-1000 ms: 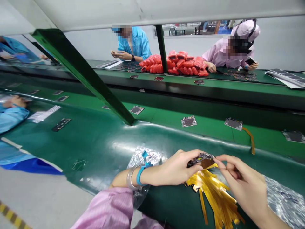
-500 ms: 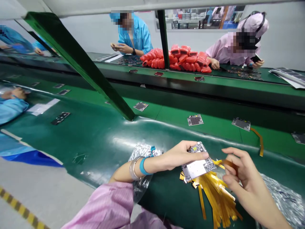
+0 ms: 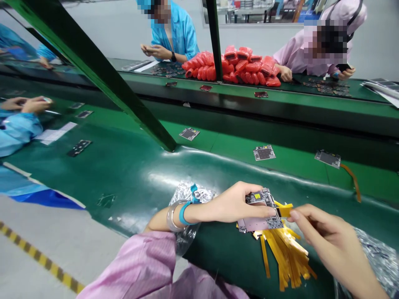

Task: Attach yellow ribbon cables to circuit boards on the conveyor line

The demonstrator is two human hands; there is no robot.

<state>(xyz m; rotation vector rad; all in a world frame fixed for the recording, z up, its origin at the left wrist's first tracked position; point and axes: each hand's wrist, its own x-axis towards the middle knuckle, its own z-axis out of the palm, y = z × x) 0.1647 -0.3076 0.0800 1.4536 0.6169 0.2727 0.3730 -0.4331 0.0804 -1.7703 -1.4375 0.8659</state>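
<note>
My left hand [image 3: 241, 206] grips a circuit board [image 3: 260, 224], thumb across its face and fingers beneath. A small yellow patch shows near the board's upper edge. At the board's right edge, my right hand [image 3: 321, 232] pinches an orange flex cable [image 3: 284, 210] between thumb and finger. The cable's dark end lies against the board; whether it is attached I cannot tell. Below the hands, a fanned bundle of flex cables [image 3: 285, 261] rests on the green mat [image 3: 212, 253].
Along the green belt [image 3: 224, 143] lie a circuit board [image 3: 264, 153] and another board with a cable [image 3: 328, 158]. Silvery bags [image 3: 378, 257] lie at right. A green post [image 3: 124, 97] slants across the left. Red wrapped packs [image 3: 246, 66] are heaped opposite, between two co-workers.
My right hand has closed from a loose curl into a pinch, bringing the flex cable's end to the board. Boards on the belt have shifted right in view.
</note>
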